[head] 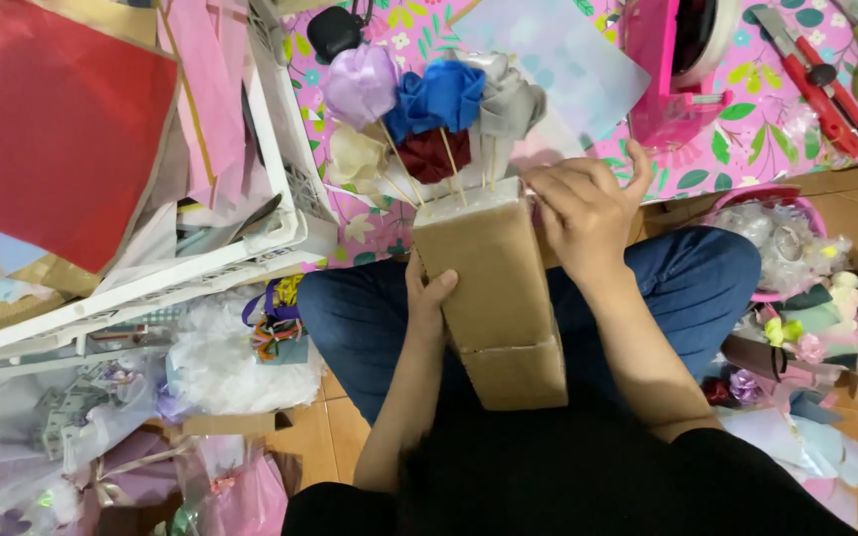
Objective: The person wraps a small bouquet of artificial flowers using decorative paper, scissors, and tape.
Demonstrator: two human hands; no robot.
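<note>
A tall cardboard box [494,298] stands tilted on the person's lap, between the knees in blue jeans, its white foam top end pointing away from the body. Left of the box sits a white plastic crate [280,189] piled with paper sheets, a red sheet [62,139] uppermost. Beyond the box lies a pink floral cloth [747,109], with a pink tape dispenser [672,69] on it to the box's far right. The right hand [583,213] rests over the top right corner of the box, fingers [558,189] curled close together and touching the foam edge; whether they pinch anything there cannot be told. The left hand [427,298] grips the box's left side, thumb on the front face, the other fingers hidden behind it. From the foam top rise thin wooden sticks carrying satin flowers: a blue flower [441,96] in the middle, a lilac flower [359,84] to its left, a grey flower [508,104] to its right, a dark red flower [432,154] below it.
</note>
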